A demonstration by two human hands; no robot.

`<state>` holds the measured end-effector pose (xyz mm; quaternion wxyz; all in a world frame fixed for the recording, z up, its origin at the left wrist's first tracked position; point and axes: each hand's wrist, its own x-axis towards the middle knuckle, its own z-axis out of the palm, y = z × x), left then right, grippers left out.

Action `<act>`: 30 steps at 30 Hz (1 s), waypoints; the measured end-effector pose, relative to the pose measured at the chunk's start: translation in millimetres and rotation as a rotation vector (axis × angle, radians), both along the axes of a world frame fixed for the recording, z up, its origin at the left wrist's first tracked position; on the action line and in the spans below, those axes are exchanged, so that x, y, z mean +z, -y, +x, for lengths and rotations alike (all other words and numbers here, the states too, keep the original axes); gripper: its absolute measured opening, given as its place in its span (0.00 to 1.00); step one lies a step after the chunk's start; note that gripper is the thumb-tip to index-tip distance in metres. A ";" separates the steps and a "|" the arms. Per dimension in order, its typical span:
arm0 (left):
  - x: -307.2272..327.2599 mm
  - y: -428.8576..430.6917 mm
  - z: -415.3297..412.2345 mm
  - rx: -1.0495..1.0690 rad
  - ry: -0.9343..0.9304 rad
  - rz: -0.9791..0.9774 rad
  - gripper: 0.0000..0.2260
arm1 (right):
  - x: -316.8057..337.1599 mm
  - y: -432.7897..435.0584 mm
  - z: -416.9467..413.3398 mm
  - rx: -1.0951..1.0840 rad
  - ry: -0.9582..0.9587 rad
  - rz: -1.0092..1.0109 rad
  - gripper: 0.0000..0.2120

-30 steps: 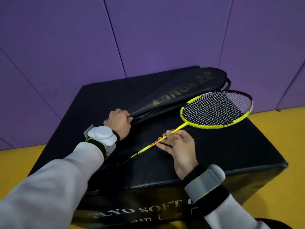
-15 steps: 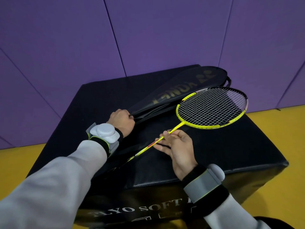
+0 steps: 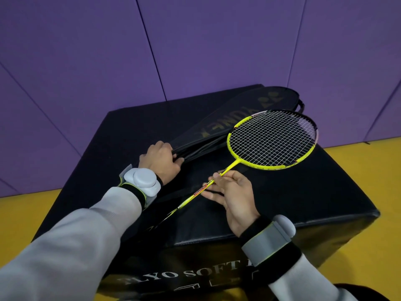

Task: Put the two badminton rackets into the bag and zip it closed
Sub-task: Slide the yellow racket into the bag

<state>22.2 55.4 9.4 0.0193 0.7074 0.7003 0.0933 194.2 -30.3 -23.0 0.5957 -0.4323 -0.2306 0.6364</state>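
surface: black soft box (image 3: 303,192) | on it: black racket bag (image 3: 249,109) | below: yellow floor (image 3: 368,161)

Left hand (image 3: 159,161) grips bag (image 3: 227,124) mouth; right hand (image 3: 233,192) pinches yellow racket (image 3: 271,141) shaft, head toward two o'clock.

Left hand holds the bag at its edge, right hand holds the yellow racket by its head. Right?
Not quite. In the head view the right hand pinches the yellow racket by its shaft, just below the head, not by the head itself. The rest stands: the left hand grips the bag at its edge.
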 end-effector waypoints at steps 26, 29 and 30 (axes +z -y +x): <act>22.5 -5.2 5.9 0.139 0.290 0.049 0.05 | 0.8 1.5 -0.2 0.005 -0.018 -0.020 0.03; 23.5 -4.9 5.9 0.118 0.279 0.054 0.03 | 0.4 1.4 0.0 0.026 -0.007 -0.019 0.03; 23.6 -3.7 6.5 0.106 0.273 0.057 0.03 | 0.2 1.1 -0.1 0.035 -0.005 -0.018 0.03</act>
